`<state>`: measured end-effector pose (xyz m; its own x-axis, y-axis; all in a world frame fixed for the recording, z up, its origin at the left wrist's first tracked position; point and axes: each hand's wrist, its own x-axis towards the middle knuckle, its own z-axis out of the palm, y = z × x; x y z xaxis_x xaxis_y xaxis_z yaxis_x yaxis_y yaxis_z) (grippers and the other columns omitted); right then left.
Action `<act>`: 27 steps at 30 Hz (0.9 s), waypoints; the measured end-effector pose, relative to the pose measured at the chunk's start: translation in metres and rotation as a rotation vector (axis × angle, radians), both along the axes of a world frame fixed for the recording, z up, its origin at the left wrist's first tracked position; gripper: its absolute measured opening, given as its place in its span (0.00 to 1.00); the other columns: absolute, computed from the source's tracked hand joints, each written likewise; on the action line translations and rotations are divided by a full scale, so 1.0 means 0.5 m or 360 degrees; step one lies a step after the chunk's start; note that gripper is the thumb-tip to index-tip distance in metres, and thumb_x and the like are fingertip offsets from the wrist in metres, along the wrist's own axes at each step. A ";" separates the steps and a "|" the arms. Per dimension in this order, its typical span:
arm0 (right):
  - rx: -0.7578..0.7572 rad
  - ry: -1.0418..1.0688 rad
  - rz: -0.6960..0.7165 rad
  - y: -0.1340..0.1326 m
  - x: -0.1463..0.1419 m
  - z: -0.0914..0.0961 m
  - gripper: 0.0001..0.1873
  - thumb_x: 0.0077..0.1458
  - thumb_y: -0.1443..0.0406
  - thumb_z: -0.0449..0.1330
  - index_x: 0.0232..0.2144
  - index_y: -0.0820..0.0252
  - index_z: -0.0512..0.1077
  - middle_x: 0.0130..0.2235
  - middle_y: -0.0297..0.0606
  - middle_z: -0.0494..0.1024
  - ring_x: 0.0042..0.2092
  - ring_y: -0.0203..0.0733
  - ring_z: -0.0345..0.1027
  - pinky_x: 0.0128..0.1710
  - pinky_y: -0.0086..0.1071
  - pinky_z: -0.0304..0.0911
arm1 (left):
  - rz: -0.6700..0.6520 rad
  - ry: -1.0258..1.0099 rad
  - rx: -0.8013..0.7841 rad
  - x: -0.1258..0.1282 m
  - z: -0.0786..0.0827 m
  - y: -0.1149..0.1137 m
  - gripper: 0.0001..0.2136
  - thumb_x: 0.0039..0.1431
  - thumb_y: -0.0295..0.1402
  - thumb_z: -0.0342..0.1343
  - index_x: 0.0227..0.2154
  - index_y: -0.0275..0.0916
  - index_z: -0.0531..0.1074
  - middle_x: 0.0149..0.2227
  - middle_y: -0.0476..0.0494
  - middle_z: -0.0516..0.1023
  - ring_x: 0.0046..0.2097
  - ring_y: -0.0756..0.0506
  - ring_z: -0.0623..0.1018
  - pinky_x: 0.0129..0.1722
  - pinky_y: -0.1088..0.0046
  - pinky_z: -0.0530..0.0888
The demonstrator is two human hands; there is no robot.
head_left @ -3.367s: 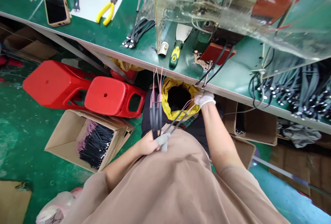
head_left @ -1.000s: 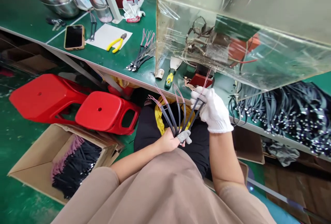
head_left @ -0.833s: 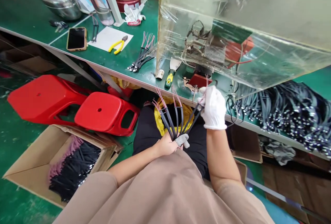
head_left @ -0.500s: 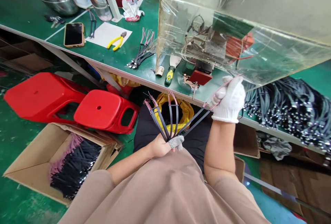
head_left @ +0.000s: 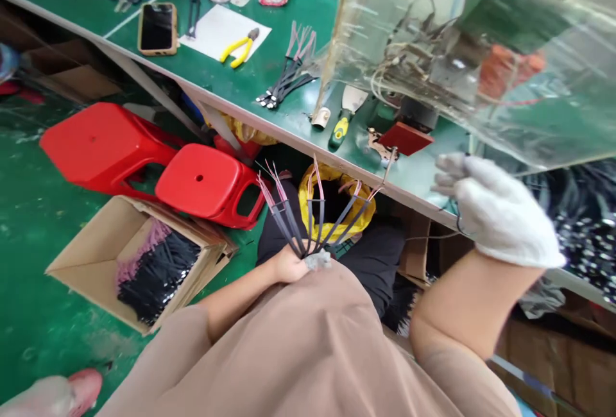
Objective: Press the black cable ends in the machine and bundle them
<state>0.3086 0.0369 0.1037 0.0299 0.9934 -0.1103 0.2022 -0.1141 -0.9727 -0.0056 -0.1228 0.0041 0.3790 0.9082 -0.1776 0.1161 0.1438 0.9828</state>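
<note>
My bare left hand (head_left: 290, 265) is closed low at my lap on a fan of black cables (head_left: 308, 224) whose pink wire ends point up. A grey finger cot covers one fingertip. My right hand (head_left: 498, 212), in a white glove, is raised at the right by the green bench edge (head_left: 289, 138) and blurred by motion. Its fingers look loosely curled, and I cannot make out whether they hold anything. It no longer touches the fan. A yellow-lined bin (head_left: 308, 195) stands under the bench behind the cables.
On the bench lie a cable bundle (head_left: 285, 82), yellow pliers (head_left: 239, 50), a phone (head_left: 157, 27), a scraper (head_left: 344, 120), a red block (head_left: 405, 138) and a clear plastic cover (head_left: 481, 64). Two red stools (head_left: 199, 181) and a cardboard box of cables (head_left: 156, 269) are on the floor at left. A cable pile (head_left: 594, 224) lies at right.
My right hand pulled a cable out of the fan, carried it right and up, and has now left the bunch. The view swung right; my left hand kept its grip.
</note>
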 end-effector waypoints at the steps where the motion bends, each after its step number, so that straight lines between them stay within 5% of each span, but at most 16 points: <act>1: -0.0112 -0.0128 0.0157 -0.011 -0.005 -0.011 0.32 0.34 0.50 0.77 0.44 0.50 0.80 0.41 0.42 0.81 0.40 0.43 0.74 0.33 0.33 0.70 | 0.0047 0.0018 0.0002 0.006 -0.009 0.010 0.25 0.57 0.57 0.57 0.22 0.38 0.77 0.25 0.39 0.79 0.29 0.45 0.77 0.33 0.70 0.73; 3: -0.0216 -0.0274 0.0287 -0.028 -0.014 -0.039 0.33 0.35 0.48 0.77 0.46 0.49 0.81 0.44 0.45 0.82 0.43 0.49 0.75 0.37 0.38 0.73 | 0.0140 0.0024 0.0011 0.018 -0.025 0.030 0.25 0.55 0.58 0.58 0.23 0.38 0.76 0.26 0.40 0.79 0.30 0.44 0.76 0.33 0.69 0.73; 8: -0.0318 -0.0115 0.0367 -0.047 -0.037 -0.117 0.25 0.41 0.41 0.72 0.33 0.51 0.83 0.38 0.48 0.83 0.33 0.49 0.76 0.30 0.40 0.74 | 0.0225 0.0000 0.0130 0.030 -0.048 0.059 0.24 0.56 0.55 0.60 0.18 0.39 0.67 0.22 0.45 0.73 0.28 0.47 0.71 0.31 0.70 0.72; 11: -0.0477 0.0196 0.0672 -0.061 -0.073 -0.148 0.31 0.41 0.39 0.71 0.38 0.54 0.83 0.39 0.48 0.83 0.34 0.48 0.78 0.33 0.40 0.76 | 0.0161 -0.0003 0.0204 0.031 -0.052 0.060 0.26 0.57 0.52 0.60 0.14 0.41 0.59 0.18 0.50 0.63 0.25 0.49 0.65 0.30 0.71 0.69; 14: -0.0436 0.0505 0.0729 -0.074 -0.121 -0.166 0.34 0.42 0.42 0.72 0.45 0.55 0.81 0.42 0.46 0.83 0.39 0.48 0.79 0.39 0.39 0.76 | 0.0047 0.0022 0.0192 0.032 -0.050 0.058 0.24 0.60 0.49 0.57 0.16 0.41 0.60 0.19 0.50 0.63 0.25 0.49 0.65 0.31 0.71 0.69; 19: -0.0337 0.0500 0.0527 -0.078 -0.181 -0.169 0.19 0.50 0.50 0.71 0.39 0.55 0.82 0.42 0.41 0.83 0.40 0.43 0.77 0.44 0.35 0.74 | 0.0003 0.0054 0.0225 0.028 -0.047 0.056 0.23 0.60 0.47 0.59 0.16 0.40 0.62 0.18 0.50 0.63 0.25 0.49 0.65 0.32 0.72 0.70; 27: -0.0100 0.0475 0.0020 -0.060 -0.168 -0.103 0.12 0.47 0.56 0.70 0.29 0.59 0.81 0.35 0.42 0.81 0.32 0.40 0.72 0.27 0.32 0.68 | -0.0117 0.0097 0.0251 0.017 -0.054 0.043 0.23 0.63 0.46 0.55 0.16 0.40 0.60 0.18 0.52 0.59 0.24 0.51 0.59 0.30 0.72 0.67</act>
